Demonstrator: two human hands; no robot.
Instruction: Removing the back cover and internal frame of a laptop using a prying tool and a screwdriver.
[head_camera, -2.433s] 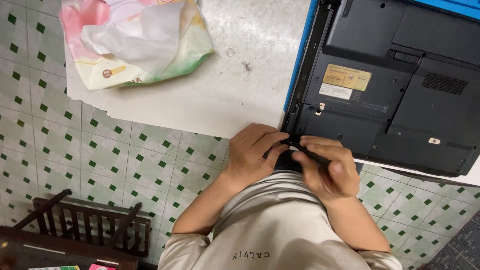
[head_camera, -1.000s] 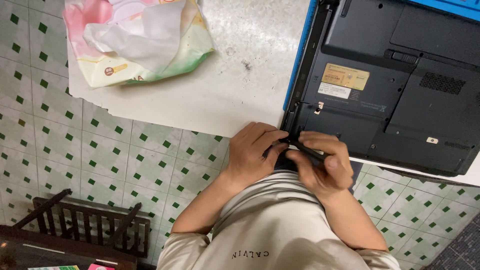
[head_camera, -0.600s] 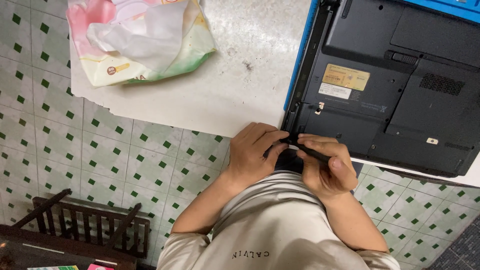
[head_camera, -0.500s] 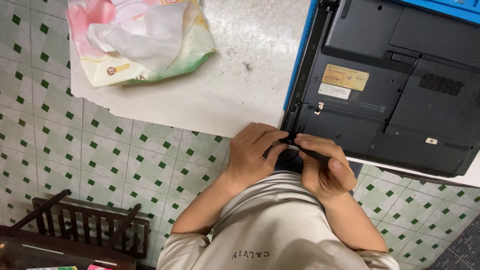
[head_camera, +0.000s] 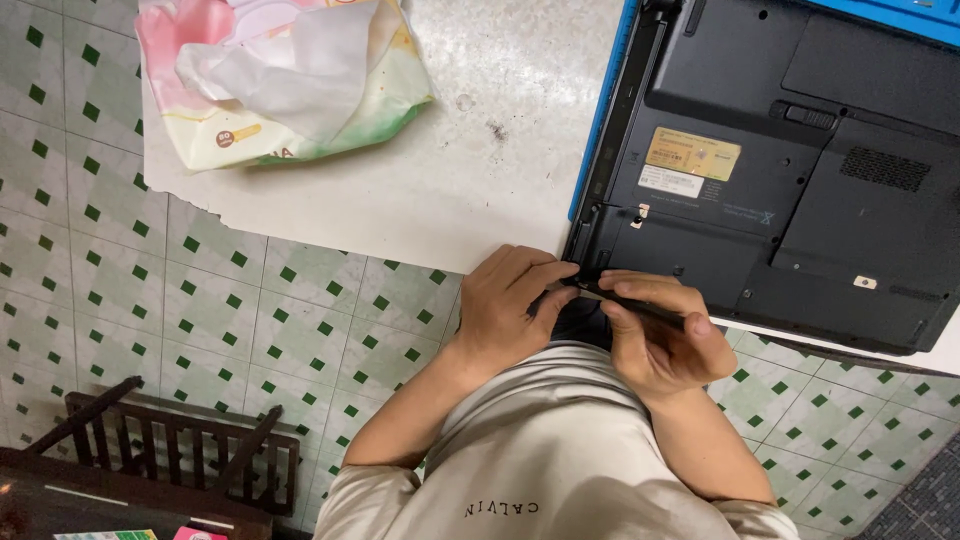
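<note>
A floor of pale tiles with small green squares runs under a white counter (head_camera: 440, 190) with a chipped near edge, seen from straight above.

The right hand (head_camera: 665, 340) is closed in a pinch on a slim black tool (head_camera: 640, 305), probably a screwdriver or pry tool. Its long axis lies almost level, pointing left toward the near left corner of the upturned black laptop (head_camera: 780, 170). The left hand (head_camera: 515, 305) is curled shut too, fingertips pressed to that same corner right where the tool tip ends; whether it holds some small part there, I cannot tell. Both hands meet at this corner, which overhangs the counter edge just above the person's chest, so the work point lies directly ahead of both grips, the left hand nearer to it.

Away from the laptop, to its left at the far side of the counter, lies a soft pack of tissues (head_camera: 280, 80). Below the counter edge a dark wooden rack (head_camera: 180, 450) stands on the floor.

Against half a second ago, the right thumb has slid slightly along the tool; the laptop has not moved.
</note>
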